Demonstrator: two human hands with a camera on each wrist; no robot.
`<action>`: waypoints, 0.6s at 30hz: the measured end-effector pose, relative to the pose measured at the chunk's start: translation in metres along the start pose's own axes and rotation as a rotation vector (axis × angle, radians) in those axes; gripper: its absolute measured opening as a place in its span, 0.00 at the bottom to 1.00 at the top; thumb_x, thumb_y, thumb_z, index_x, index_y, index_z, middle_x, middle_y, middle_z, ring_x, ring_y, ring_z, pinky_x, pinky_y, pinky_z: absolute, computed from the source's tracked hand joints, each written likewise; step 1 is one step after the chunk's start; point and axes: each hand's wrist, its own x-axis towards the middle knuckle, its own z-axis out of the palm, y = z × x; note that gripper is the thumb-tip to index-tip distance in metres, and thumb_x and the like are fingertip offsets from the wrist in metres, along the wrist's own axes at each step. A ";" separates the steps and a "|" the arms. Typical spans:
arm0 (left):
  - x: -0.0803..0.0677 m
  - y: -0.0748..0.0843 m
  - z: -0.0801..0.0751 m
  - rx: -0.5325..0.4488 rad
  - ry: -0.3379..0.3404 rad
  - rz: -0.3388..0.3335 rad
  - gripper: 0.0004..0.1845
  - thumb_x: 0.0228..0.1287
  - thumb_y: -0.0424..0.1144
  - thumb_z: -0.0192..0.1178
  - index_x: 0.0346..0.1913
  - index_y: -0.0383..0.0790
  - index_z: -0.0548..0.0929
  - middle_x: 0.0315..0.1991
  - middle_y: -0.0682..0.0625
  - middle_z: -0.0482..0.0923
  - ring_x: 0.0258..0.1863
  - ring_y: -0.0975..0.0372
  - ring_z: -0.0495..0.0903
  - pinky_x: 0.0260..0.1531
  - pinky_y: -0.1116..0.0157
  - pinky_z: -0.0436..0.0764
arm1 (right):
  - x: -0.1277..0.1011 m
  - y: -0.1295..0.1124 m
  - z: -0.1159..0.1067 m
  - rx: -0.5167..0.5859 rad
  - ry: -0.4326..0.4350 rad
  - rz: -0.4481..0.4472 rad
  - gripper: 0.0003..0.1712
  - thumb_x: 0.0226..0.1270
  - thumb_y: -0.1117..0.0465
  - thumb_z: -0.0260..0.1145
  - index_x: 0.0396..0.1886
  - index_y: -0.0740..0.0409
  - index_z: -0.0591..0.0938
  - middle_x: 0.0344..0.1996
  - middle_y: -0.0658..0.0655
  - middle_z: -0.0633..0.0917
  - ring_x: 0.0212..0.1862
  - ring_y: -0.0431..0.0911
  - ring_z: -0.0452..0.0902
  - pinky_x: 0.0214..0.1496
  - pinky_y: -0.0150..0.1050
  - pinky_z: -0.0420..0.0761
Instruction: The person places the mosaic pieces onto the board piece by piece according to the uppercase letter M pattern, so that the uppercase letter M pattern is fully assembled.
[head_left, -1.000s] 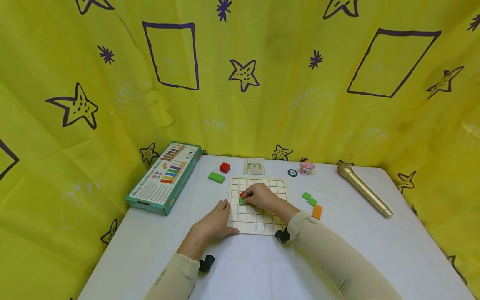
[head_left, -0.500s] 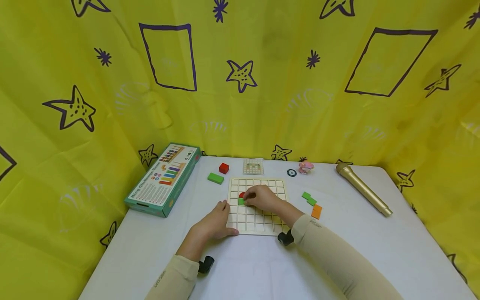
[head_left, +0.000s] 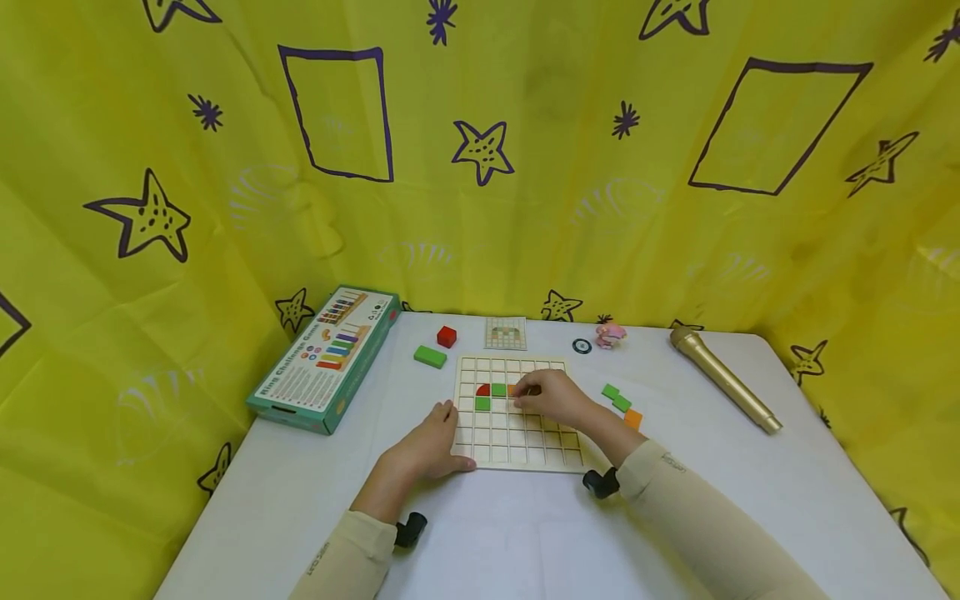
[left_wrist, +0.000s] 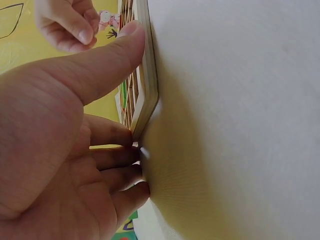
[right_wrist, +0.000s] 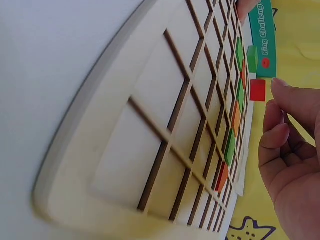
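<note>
A wooden grid board (head_left: 491, 454) lies on the white table. On it, in the head view, sit a red tile (head_left: 483, 390), a green tile (head_left: 482, 404), another green tile (head_left: 499, 390) and an orange tile (head_left: 512, 390). The right wrist view reveals more, including a green tile (right_wrist: 230, 148) and a red-orange tile (right_wrist: 223, 177). My left hand (head_left: 431, 442) rests at the board's near-left corner, thumb on the near edge, fingertips along the left side. Over the board hovers my right hand (head_left: 551, 396), loosely curled, thumb close to the index finger; nothing shows between them.
Behind the board are a red cube (head_left: 447, 337), a green block (head_left: 430, 357), a patterned grid card (head_left: 506, 333), a dark ring (head_left: 582, 346) and a pink figurine (head_left: 611, 336). Rightward lie green pieces (head_left: 621, 403), an orange piece (head_left: 633, 419) and a gold microphone (head_left: 723, 379). A game box (head_left: 326, 358) lies left.
My right hand has moved rightward from beside the red and green tiles, uncovering another green tile and part of an orange one. The left hand stays at the board's corner.
</note>
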 end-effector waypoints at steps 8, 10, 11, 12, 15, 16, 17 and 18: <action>-0.001 0.000 -0.001 0.018 -0.001 0.031 0.55 0.58 0.54 0.73 0.75 0.23 0.56 0.78 0.34 0.50 0.78 0.45 0.49 0.72 0.53 0.60 | -0.019 0.016 -0.018 -0.020 0.033 0.014 0.05 0.66 0.63 0.72 0.40 0.57 0.89 0.34 0.48 0.85 0.36 0.44 0.75 0.39 0.38 0.77; -0.001 0.000 -0.001 0.011 0.005 0.032 0.55 0.58 0.54 0.73 0.75 0.23 0.56 0.78 0.33 0.51 0.78 0.45 0.49 0.72 0.53 0.60 | -0.023 0.021 -0.023 -0.028 0.048 0.023 0.04 0.66 0.62 0.72 0.39 0.56 0.89 0.34 0.49 0.84 0.35 0.44 0.74 0.37 0.38 0.76; -0.001 0.000 -0.001 0.009 0.007 0.032 0.55 0.58 0.54 0.73 0.75 0.23 0.57 0.78 0.33 0.51 0.78 0.45 0.49 0.72 0.53 0.61 | -0.025 0.023 -0.026 -0.035 0.055 0.027 0.04 0.66 0.62 0.72 0.39 0.56 0.89 0.34 0.49 0.84 0.35 0.44 0.74 0.37 0.38 0.76; -0.002 0.000 -0.001 0.009 0.008 0.032 0.55 0.58 0.54 0.73 0.75 0.23 0.57 0.78 0.33 0.51 0.78 0.45 0.49 0.72 0.52 0.61 | -0.027 0.025 -0.028 -0.039 0.063 0.033 0.04 0.66 0.62 0.72 0.39 0.56 0.89 0.33 0.49 0.84 0.35 0.45 0.74 0.36 0.38 0.76; -0.001 0.000 -0.001 0.009 0.009 0.033 0.55 0.58 0.54 0.73 0.75 0.23 0.57 0.78 0.33 0.51 0.78 0.45 0.49 0.72 0.52 0.61 | -0.032 0.031 -0.037 -0.045 0.081 0.052 0.05 0.65 0.62 0.72 0.39 0.57 0.89 0.33 0.50 0.84 0.35 0.46 0.74 0.36 0.38 0.76; -0.001 0.000 0.000 0.011 0.007 0.033 0.55 0.58 0.54 0.73 0.75 0.23 0.56 0.78 0.33 0.51 0.78 0.45 0.49 0.72 0.53 0.60 | -0.034 0.033 -0.039 -0.041 0.086 0.063 0.05 0.65 0.62 0.72 0.39 0.57 0.89 0.33 0.50 0.84 0.35 0.46 0.74 0.36 0.39 0.76; 0.000 -0.001 0.000 0.013 0.007 0.034 0.55 0.58 0.54 0.73 0.75 0.23 0.57 0.78 0.33 0.51 0.78 0.45 0.49 0.72 0.53 0.61 | -0.036 0.035 -0.042 -0.046 0.087 0.065 0.06 0.65 0.62 0.72 0.40 0.58 0.89 0.32 0.51 0.83 0.35 0.47 0.74 0.37 0.39 0.76; 0.000 -0.001 0.001 0.014 0.007 0.034 0.55 0.58 0.54 0.73 0.75 0.23 0.57 0.78 0.33 0.51 0.78 0.45 0.49 0.72 0.53 0.61 | -0.037 0.037 -0.044 -0.048 0.088 0.067 0.06 0.66 0.62 0.72 0.40 0.59 0.89 0.33 0.51 0.84 0.35 0.47 0.75 0.37 0.40 0.76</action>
